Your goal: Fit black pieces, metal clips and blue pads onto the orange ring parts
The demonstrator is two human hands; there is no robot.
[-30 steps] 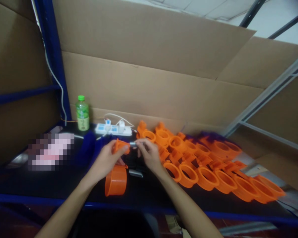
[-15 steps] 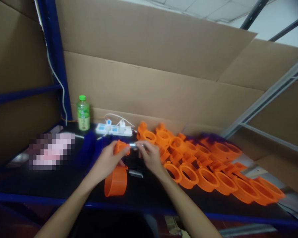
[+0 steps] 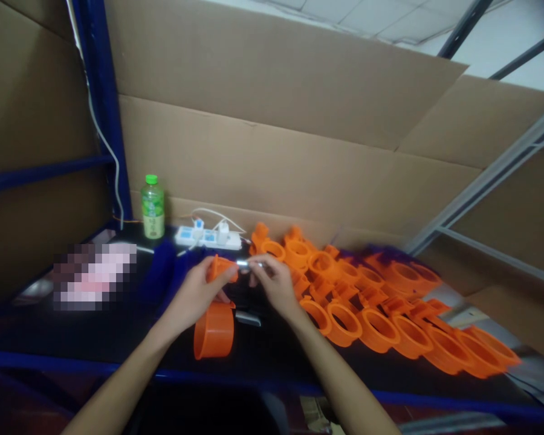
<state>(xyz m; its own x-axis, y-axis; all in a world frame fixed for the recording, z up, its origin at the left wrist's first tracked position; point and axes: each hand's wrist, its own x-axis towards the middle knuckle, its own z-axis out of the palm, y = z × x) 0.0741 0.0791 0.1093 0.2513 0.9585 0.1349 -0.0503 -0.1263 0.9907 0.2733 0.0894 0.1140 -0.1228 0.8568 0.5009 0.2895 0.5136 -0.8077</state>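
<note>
My left hand (image 3: 198,296) is closed round an orange plastic part (image 3: 222,268) with a flared rim. Just below that hand is an orange ring-shaped piece (image 3: 214,330); my fingers hide whether the two are joined. Between the fingertips of my right hand (image 3: 274,283) is a small silver metal cylinder (image 3: 243,264), pointing at the end of the orange part. Whether the cylinder touches the part or sits in it is too blurred to tell. A small flat grey object (image 3: 248,318) lies on the black table under my hands.
Rows of orange ring-shaped plastic pieces (image 3: 378,329) cover the right of the black table (image 3: 272,365). Behind my hands lie a white power strip (image 3: 208,237) with plugs and dark blue cloth (image 3: 161,272). A green-capped bottle (image 3: 153,208) stands back left, before a cardboard wall (image 3: 272,163).
Both hands stay nearly in place. The orange ring-shaped piece below my left hand has shifted slightly to the right, and my right fingers have moved a little on the silver cylinder.
</note>
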